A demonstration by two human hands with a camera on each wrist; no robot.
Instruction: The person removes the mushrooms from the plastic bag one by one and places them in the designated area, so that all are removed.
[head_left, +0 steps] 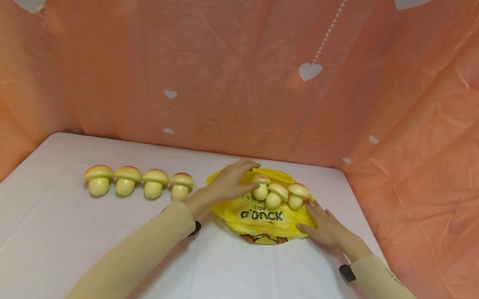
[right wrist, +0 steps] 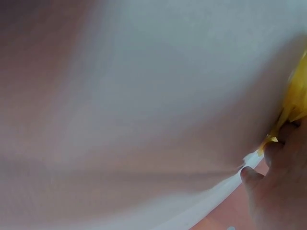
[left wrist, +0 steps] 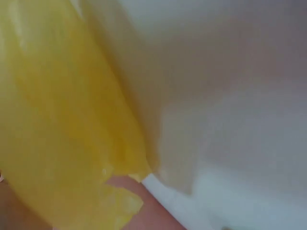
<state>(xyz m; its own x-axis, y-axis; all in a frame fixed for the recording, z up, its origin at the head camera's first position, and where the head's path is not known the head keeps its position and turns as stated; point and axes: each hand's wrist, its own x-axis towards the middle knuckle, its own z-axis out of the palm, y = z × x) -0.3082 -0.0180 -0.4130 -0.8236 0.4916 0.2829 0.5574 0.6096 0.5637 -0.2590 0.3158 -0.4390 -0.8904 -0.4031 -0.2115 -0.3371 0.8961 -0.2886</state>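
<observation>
A yellow plastic bag (head_left: 259,225) with black lettering lies flat on the table, and three pale yellow toy mushrooms (head_left: 278,192) with reddish cap tops rest on it. My left hand (head_left: 230,183) is over the bag's left side, fingers gently bent and spread, thumb reaching toward the leftmost mushroom. At the right edge, my right hand (head_left: 326,227) touches the bag with fingers extended, their tips close to the rightmost mushroom. Yellow plastic (left wrist: 72,105) fills the left part of the left wrist view. In the right wrist view, fingers (right wrist: 280,153) lie against the bag's crumpled edge.
Several matching toy mushrooms (head_left: 153,184) stand in a row on the left of the white-covered table (head_left: 53,241). An orange curtain (head_left: 248,80) with white hearts hangs behind and along the sides. Black bands (head_left: 347,273) show at both wrists.
</observation>
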